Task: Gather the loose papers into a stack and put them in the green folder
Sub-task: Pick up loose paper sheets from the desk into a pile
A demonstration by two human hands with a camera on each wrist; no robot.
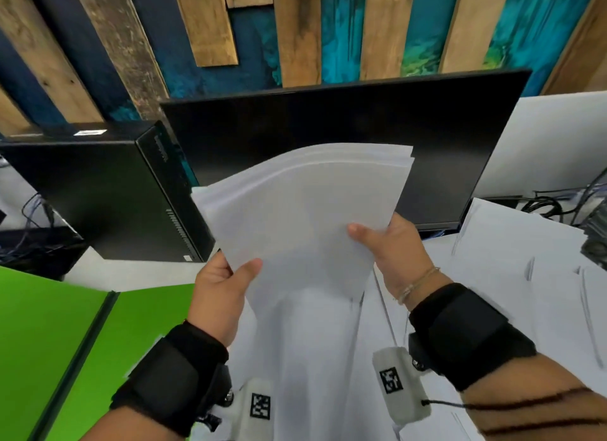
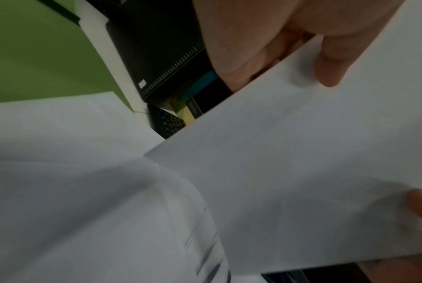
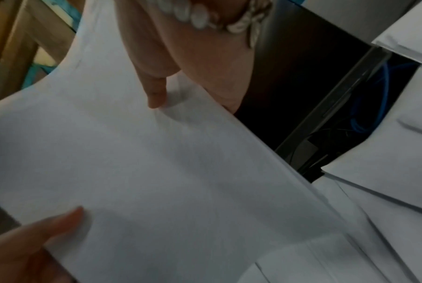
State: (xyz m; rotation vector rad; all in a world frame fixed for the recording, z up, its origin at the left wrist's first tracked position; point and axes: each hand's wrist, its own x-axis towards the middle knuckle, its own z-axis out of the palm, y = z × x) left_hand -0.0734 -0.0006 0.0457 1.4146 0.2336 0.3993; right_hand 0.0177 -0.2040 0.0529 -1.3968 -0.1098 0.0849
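Both hands hold a bunch of papers up over the surface, green folder open at the left edge.

Left hand [image 1: 218,287] and right hand [image 1: 392,253] each keep a pinch grip, thumb on top, on the near corners of the paper stack [image 1: 305,210]. Sheets are light, floppy and slick, and the far edge is fanned and curling; best held at both side edges and tapped square. More loose papers [image 1: 519,263] lie toward the right edge. Green folder [image 1: 46,325] is cut off by the frame. Sheet count unclear; wrist views are dim and blurred.
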